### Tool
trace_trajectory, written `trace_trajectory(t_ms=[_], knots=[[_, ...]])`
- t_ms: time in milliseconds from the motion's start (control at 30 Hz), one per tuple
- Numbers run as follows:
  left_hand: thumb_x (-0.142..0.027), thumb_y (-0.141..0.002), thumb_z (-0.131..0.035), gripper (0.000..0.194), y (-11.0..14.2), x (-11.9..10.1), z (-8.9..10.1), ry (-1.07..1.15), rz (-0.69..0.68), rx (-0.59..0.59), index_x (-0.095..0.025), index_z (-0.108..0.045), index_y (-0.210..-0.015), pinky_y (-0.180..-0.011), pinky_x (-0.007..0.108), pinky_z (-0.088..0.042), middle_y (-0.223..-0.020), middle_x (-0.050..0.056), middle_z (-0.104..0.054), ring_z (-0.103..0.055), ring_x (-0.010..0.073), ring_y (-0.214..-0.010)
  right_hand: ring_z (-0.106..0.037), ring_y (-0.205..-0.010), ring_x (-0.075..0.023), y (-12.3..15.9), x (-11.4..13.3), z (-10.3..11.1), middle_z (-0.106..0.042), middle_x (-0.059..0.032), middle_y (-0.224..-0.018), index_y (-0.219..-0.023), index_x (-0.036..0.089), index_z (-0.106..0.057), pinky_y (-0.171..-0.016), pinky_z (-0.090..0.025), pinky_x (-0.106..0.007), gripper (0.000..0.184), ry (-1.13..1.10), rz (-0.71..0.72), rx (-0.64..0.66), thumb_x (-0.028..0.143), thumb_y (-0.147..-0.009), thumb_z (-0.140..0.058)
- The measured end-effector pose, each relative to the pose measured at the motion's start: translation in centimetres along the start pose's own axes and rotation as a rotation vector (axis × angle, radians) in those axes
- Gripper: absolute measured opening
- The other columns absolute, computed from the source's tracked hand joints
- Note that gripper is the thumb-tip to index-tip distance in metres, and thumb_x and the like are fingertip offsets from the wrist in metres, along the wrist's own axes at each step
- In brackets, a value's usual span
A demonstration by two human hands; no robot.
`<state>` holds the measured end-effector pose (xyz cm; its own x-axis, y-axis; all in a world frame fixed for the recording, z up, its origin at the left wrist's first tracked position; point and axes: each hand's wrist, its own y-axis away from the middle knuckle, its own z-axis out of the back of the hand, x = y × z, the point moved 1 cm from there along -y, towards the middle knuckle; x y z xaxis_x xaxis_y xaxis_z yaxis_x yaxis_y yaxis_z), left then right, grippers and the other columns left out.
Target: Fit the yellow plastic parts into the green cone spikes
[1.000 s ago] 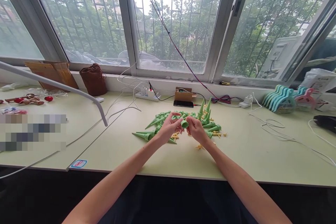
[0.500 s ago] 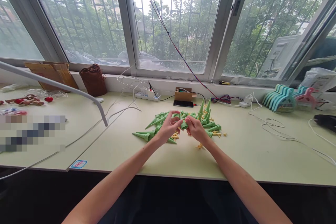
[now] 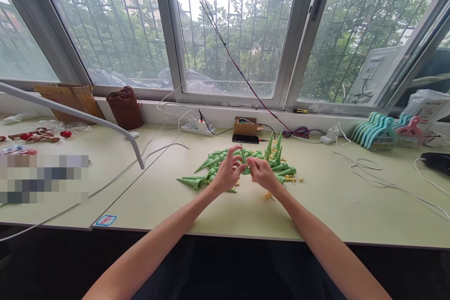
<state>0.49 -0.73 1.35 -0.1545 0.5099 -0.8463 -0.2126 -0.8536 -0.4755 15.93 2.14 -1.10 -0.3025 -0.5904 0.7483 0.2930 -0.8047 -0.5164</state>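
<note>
Between the thumb and fingers of my left hand (image 3: 227, 172) is a green plastic plant-watering spike (image 3: 243, 155), tip up and wide collar down. My right hand (image 3: 262, 173) is closed in a pinch against the spike's collar side; what its fingertips hold, if anything, is hidden. Behind both hands lies a pile of green spikes (image 3: 214, 157), mostly on their sides. A few spikes (image 3: 269, 149) stand upright at the pile's right. Small yellow plastic pieces (image 3: 290, 179) lie around the pile, and a few more yellow pieces (image 3: 267, 195) sit just below my right hand.
A phone (image 3: 245, 139) lies behind the pile, before a small cardboard box (image 3: 246, 127) and a power strip (image 3: 198, 126). White cables (image 3: 365, 168) trail on the right near hangers (image 3: 376, 133). A grey curved tube (image 3: 105, 124) crosses the left side, near a brown pouch (image 3: 124, 108).
The spike has tilted more upright, its tip now showing above my left thumb. My left fingers have shifted around it; my right hand stays nearly in place.
</note>
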Motion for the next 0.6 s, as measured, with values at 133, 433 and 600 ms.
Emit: trace_trajectory(t_ms=[133, 433, 600], knots=[[-0.029, -0.082, -0.06, 0.047, 0.2, -0.4, -0.1, -0.074, -0.045, 0.005, -0.026, -0.042, -0.125, -0.059, 0.02, -0.044, -0.085, 0.0, -0.058, -0.056, 0.0102, -0.066, -0.035, -0.045, -0.0108, -0.1, 0.0, 0.0, -0.04, 0.0021, -0.046, -0.056, 0.02, -0.039, -0.045, -0.028, -0.025, 0.05, 0.012, 0.002, -0.014, 0.053, -0.094, -0.036], [-0.035, -0.086, -0.054, 0.042, -0.1, 0.4, -0.3, -0.072, -0.014, 0.011, -0.025, -0.041, -0.125, -0.049, 0.018, -0.045, -0.093, 0.004, -0.06, -0.057, 0.011, -0.065, -0.034, -0.048, -0.0108, 0.0, 0.1, -0.3, -0.038, 0.0029, -0.049, -0.059, 0.019, -0.04, -0.049, -0.027, -0.025, 0.048, 0.025, 0.028, -0.044, 0.05, -0.095, -0.036], [-0.039, -0.081, -0.059, 0.034, -0.6, 1.7, -0.3, 0.093, 0.105, 0.018, -0.019, -0.055, -0.108, -0.051, 0.023, -0.053, -0.096, 0.007, -0.061, -0.059, 0.0125, -0.067, -0.027, -0.049, -0.0092, 0.2, 0.6, -0.4, -0.032, 0.0048, -0.051, -0.058, 0.019, -0.034, -0.047, -0.022, -0.025, 0.048, 0.096, 0.068, -0.012, 0.053, -0.091, -0.044]])
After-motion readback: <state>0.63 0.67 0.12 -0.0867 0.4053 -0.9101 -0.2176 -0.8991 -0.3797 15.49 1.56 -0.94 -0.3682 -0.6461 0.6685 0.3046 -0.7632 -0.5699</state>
